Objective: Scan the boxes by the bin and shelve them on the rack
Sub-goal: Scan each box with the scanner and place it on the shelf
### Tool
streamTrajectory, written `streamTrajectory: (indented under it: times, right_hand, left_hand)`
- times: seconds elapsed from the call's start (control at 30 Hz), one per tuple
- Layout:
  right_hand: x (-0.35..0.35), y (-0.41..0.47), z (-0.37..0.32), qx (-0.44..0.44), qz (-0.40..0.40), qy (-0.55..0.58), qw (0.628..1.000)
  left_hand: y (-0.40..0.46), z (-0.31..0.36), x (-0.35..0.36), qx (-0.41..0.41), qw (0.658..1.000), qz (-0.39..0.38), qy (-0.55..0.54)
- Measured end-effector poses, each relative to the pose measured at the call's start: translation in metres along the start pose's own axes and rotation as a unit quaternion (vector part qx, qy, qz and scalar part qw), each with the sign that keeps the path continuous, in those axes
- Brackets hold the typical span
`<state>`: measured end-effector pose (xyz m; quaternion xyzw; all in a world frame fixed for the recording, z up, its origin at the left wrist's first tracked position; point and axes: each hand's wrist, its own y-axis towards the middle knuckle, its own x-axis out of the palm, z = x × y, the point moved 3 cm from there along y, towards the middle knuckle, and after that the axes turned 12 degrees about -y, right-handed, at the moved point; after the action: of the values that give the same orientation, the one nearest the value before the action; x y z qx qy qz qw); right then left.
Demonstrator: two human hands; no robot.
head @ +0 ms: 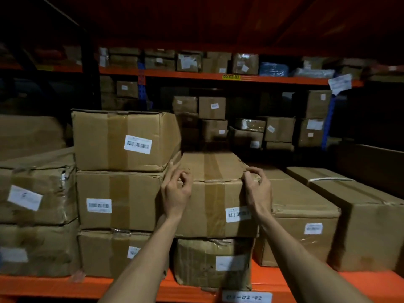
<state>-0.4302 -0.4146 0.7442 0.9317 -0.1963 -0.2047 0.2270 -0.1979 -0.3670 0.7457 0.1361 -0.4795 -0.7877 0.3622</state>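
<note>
A long brown cardboard box (215,200) with a taped seam and a barcode label lies on the orange rack (54,287), resting on a crumpled box (209,263) below it. My left hand (177,189) presses against the box's front left top corner, fingers curled. My right hand (256,186) grips the front right top corner, fingertips hooked over the top edge. Both forearms reach in from the bottom of the view.
A stack of three labelled boxes (122,200) stands tight against the left side. Lower boxes (303,217) lie to the right. More worn boxes (37,193) fill the far left. Another rack (218,76) with parcels stands behind. A shelf tag (246,297) sits on the front beam.
</note>
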Motion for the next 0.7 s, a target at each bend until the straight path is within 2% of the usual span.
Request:
streamTrajectory:
  times: [0.03, 0.1, 0.13, 0.17, 0.27, 0.33, 0.43, 0.53, 0.7]
  right_hand:
    - [0.002, -0.003, 0.002, -0.014, 0.009, -0.02, 1.0]
    - [0.003, -0.009, 0.002, -0.066, 0.041, -0.072, 0.994]
    - [0.004, -0.011, -0.001, -0.109, 0.059, -0.114, 0.986]
    - [0.004, -0.013, -0.003, -0.158, 0.074, -0.171, 0.97]
    - [0.008, -0.031, 0.006, -0.281, 0.093, -0.33, 0.896]
    - [0.013, -0.051, 0.021, -0.299, 0.079, -0.391, 0.867]
    - [0.013, -0.067, 0.03, -0.276, 0.028, -0.434, 0.857]
    - [0.002, -0.076, 0.02, -0.267, -0.005, -0.457, 0.849]
    - [-0.038, -0.114, 0.043, -0.24, -0.084, -0.477, 0.842]
  left_hand:
    - [-0.002, 0.0, 0.001, 0.064, 0.998, -0.006, 0.028]
    - [-0.007, -0.003, 0.002, 0.209, 0.969, -0.077, 0.11]
    - [-0.011, -0.007, 0.001, 0.257, 0.945, -0.127, 0.157]
    - [-0.015, -0.012, -0.001, 0.27, 0.927, -0.178, 0.19]
    - [-0.021, -0.021, -0.012, 0.228, 0.903, -0.273, 0.24]
    - [-0.021, -0.021, -0.013, 0.225, 0.884, -0.303, 0.277]
    - [-0.02, -0.017, -0.014, 0.218, 0.864, -0.328, 0.313]
    - [-0.024, -0.013, -0.02, 0.2, 0.86, -0.348, 0.314]
    - [-0.056, 0.004, -0.03, 0.138, 0.882, -0.352, 0.28]
